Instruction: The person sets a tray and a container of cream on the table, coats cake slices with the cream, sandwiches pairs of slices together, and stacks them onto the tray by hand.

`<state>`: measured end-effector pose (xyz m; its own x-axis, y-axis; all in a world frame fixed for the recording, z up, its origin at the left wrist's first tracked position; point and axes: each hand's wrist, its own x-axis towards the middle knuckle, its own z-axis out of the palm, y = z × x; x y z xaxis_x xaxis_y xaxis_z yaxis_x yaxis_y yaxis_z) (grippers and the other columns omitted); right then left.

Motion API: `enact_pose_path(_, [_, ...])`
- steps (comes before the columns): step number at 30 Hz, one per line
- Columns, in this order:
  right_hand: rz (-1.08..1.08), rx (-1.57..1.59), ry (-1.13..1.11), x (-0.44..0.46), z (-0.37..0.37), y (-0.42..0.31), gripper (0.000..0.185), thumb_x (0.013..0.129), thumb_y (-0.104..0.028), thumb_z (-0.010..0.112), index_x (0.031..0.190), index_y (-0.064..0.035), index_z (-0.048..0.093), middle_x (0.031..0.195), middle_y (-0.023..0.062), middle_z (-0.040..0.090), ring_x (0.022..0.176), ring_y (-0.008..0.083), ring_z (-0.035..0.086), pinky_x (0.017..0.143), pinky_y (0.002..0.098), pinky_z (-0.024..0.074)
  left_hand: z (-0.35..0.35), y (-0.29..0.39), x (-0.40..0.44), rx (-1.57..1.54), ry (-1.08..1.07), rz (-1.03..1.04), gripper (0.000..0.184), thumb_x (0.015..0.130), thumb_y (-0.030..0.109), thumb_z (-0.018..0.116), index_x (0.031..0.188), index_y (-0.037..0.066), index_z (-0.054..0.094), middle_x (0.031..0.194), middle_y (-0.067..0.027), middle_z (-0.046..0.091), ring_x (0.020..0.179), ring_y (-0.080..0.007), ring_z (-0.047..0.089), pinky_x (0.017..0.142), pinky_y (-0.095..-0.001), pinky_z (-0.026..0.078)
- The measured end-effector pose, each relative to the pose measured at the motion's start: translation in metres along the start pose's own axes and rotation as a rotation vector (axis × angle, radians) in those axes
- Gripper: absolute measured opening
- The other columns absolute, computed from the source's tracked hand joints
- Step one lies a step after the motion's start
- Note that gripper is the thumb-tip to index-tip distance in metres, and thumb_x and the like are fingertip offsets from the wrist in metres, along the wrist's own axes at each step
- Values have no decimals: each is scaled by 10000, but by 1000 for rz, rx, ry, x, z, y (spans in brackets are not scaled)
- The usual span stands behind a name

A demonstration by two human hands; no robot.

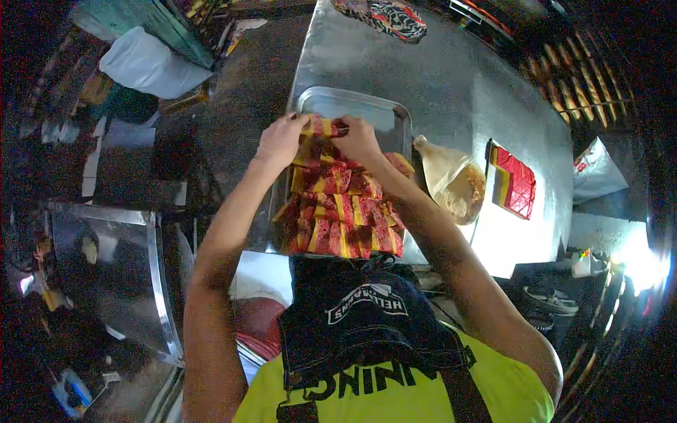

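Observation:
Both hands are at the far end of a rectangular metal tray [395, 107]. Between them is a piece with red and yellow stripes [323, 127], soft-looking like dough or cake. My left hand [283, 141] pinches its left end. My right hand [357, 139], slightly blurred, has its fingers closed on the right end. Closer to my body, rows of similar red and yellow pieces [342, 233] fill the tray, leaning and overlapping. My right forearm covers part of the tray's right side.
Right of the tray lies a cone-shaped plastic bag [451, 180] with brownish contents. Beyond it, a red and yellow slab [513, 185] rests on the metal table [437, 77]. Patterned cloth [384, 17] lies at the far edge. A metal-framed surface [151, 282] stands at left.

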<state>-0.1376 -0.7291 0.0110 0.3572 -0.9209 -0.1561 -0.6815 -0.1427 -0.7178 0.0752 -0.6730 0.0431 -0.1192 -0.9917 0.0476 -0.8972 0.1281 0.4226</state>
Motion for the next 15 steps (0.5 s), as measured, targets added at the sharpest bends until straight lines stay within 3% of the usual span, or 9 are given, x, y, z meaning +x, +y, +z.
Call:
enact_pose_path(3, [-130, -88, 165, -1, 15, 8, 480, 758, -264, 790, 1160, -19, 694, 1033, 187, 747, 993, 358, 717, 891, 418, 560, -15, 9, 2, -54, -95, -64, 509, 839, -69, 550, 1326, 65, 611, 1333, -228, 614, 1199, -412, 607, 1018, -480, 509])
enact_pose_path(7, [-126, 81, 48, -12, -7, -13, 508, 747, -337, 835, 1124, -22, 703, 1028, 211, 731, 970, 371, 710, 851, 429, 566, 1, -7, 4, -129, -46, 26, 533, 838, -68, 556, 1358, 47, 585, 1318, -255, 615, 1195, -431, 602, 1016, -494, 500])
enact_pose_path(9, [-169, 59, 36, -24, -24, -12, 509, 741, -299, 828, 1140, -15, 688, 1028, 213, 717, 956, 394, 699, 837, 447, 558, -26, 21, 1, -65, -178, -181, 546, 847, -68, 561, 1381, 47, 571, 1336, -270, 600, 1214, -439, 586, 1035, -481, 486])
enact_pose_path(11, [-259, 77, 147, -55, -48, -11, 509, 790, -280, 805, 1201, -24, 650, 1111, 212, 684, 1000, 433, 664, 865, 469, 544, -17, 17, -4, -104, -57, -119, 542, 848, -38, 630, 1381, 40, 571, 1268, -259, 645, 1202, -440, 601, 1025, -474, 492])
enact_pose_path(12, [-429, 88, 262, -59, -46, 13, 480, 828, -267, 805, 1214, -27, 653, 1146, 198, 676, 977, 387, 677, 836, 456, 553, -22, 31, -8, -112, 86, -50, 526, 846, -11, 679, 1362, 34, 588, 1214, -228, 671, 1151, -406, 630, 992, -452, 506])
enact_pose_path(13, [-408, 71, 300, -77, -69, 15, 480, 828, -267, 805, 1214, -27, 653, 1146, 198, 676, 977, 387, 677, 836, 456, 553, -30, 44, -11, -121, 230, 6, 514, 844, 16, 727, 1343, 29, 604, 1159, -196, 696, 1100, -373, 660, 960, -431, 521])
enact_pose_path(14, [-389, 142, 222, -101, -101, 8, 466, 845, -247, 802, 1228, -28, 651, 1116, 183, 682, 958, 339, 685, 818, 429, 558, -29, 57, -9, -127, 225, 38, 514, 844, 16, 727, 1343, 29, 604, 1159, -196, 696, 1100, -373, 660, 960, -431, 521])
enact_pose_path(15, [-378, 220, 137, -124, -124, 8, 454, 862, -227, 798, 1242, -29, 650, 1087, 167, 688, 939, 292, 693, 799, 402, 564, -27, 70, -7, -248, 286, 17, 496, 838, 48, 765, 1314, 26, 625, 1124, -157, 696, 1054, -315, 658, 932, -405, 522])
